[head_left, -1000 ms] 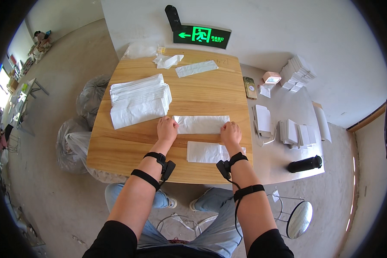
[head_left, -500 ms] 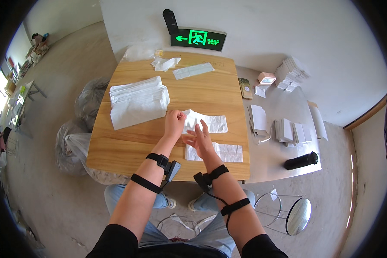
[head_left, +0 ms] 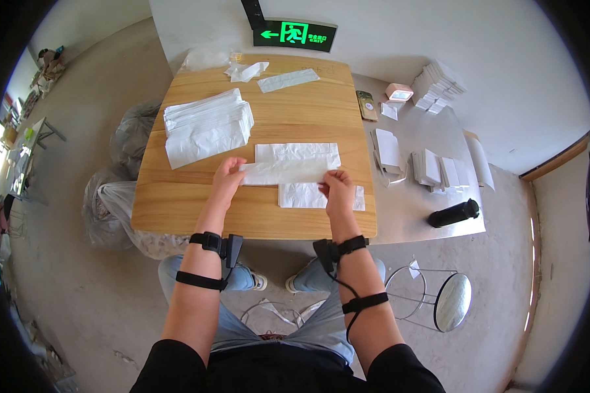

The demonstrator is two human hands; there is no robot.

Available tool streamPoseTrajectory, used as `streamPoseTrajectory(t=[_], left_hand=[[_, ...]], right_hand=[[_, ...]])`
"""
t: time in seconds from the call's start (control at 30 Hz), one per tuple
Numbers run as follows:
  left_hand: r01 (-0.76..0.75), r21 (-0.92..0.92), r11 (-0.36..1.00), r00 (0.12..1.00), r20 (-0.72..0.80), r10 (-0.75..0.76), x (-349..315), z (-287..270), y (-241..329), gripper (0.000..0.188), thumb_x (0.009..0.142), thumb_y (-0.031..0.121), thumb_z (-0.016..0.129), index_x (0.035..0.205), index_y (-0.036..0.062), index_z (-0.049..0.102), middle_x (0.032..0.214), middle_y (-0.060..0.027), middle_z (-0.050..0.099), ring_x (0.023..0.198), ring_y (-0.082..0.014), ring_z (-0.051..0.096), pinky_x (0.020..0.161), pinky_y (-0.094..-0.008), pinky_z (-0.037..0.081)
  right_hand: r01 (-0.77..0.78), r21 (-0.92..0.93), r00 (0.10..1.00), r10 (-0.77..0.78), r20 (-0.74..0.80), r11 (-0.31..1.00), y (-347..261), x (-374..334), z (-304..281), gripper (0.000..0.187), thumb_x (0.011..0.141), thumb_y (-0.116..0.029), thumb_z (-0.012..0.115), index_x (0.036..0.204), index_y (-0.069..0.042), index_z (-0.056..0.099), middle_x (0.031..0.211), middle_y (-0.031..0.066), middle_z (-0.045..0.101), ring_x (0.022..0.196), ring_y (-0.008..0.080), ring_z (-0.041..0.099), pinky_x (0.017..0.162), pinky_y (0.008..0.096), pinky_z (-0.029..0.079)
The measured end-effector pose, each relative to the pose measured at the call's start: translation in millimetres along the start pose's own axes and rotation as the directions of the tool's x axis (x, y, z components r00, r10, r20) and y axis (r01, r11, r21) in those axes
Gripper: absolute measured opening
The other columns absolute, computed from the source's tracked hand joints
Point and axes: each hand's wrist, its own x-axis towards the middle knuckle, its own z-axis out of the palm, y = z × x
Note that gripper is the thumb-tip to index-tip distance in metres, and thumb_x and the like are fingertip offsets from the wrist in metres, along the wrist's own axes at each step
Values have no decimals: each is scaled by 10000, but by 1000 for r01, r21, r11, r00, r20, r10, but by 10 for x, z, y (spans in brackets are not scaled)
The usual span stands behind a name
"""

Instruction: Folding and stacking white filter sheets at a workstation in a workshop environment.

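My left hand (head_left: 228,177) and my right hand (head_left: 337,189) pinch the two ends of a long, flat white paper-like strip (head_left: 283,172), stretched level between them. Behind it, partly overlapped, lies a crinkled white piece (head_left: 296,150) on the wooden table. Another creased white piece (head_left: 300,196) lies nearer me, and my right hand covers part of it. Left of the far piece is a thick stack of white sheets or flat bags (head_left: 208,128), beyond my left hand. Whether the pieces are paper or thin plastic, I cannot tell.
Farther back on the wooden table (head_left: 308,118) lie a crumpled white scrap (head_left: 248,71) and a pale strip (head_left: 288,80). The metal side table (head_left: 406,216) holds white card stacks (head_left: 426,168), a phone (head_left: 367,106) and a black bottle (head_left: 453,213). Plastic bags (head_left: 108,203) stand left; a stool (head_left: 452,302) stands right.
My hands have moved apart, the left one leftward and the right one rightward. The white strip is now drawn out straight between them. The view has tilted, shifting the table upward.
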Motion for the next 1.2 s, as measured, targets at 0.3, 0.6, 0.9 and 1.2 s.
streamPoseTrajectory(t=[0.3, 0.6, 0.9, 1.2], left_hand=[[-106, 505, 857, 985, -62, 158, -78, -150, -754, 298, 672, -44, 591, 955, 43, 623, 1014, -131, 577, 816, -247, 592, 731, -329, 491], [-181, 617, 766, 934, -136, 330, -67, -144, -851, 266, 681, -42, 580, 929, 45, 620, 991, -157, 575, 906, -312, 567, 769, -364, 482], [-556, 657, 510, 811, 293, 506, -371, 662, -398, 316, 715, -72, 587, 1009, 43, 593, 1097, -127, 583, 1043, -335, 550, 873, -409, 468], [-622, 530, 577, 779, 491, 389, -448, 1257, -548, 353, 708, 82, 728, 1035, 41, 601, 1159, -128, 586, 1112, -330, 530, 958, -395, 433]], right_hand=[[202, -804, 946, -324, 12, 559, 454, -244, -288, 86, 761, -126, 635, 782, -44, 650, 721, 147, 658, 702, 305, 652, 657, 390, 505], [218, -823, 946, -320, 47, 525, 479, -274, -293, 84, 783, -137, 624, 814, -64, 653, 746, 137, 663, 732, 325, 643, 674, 400, 501], [55, -455, 996, -79, -35, 889, 523, -253, -427, 174, 780, -108, 661, 943, -54, 631, 741, 78, 660, 637, 160, 612, 587, 304, 480], [92, -494, 994, -111, -8, 865, 606, -141, -447, 266, 740, -20, 703, 988, -38, 611, 731, 20, 612, 643, 79, 551, 524, 231, 429]])
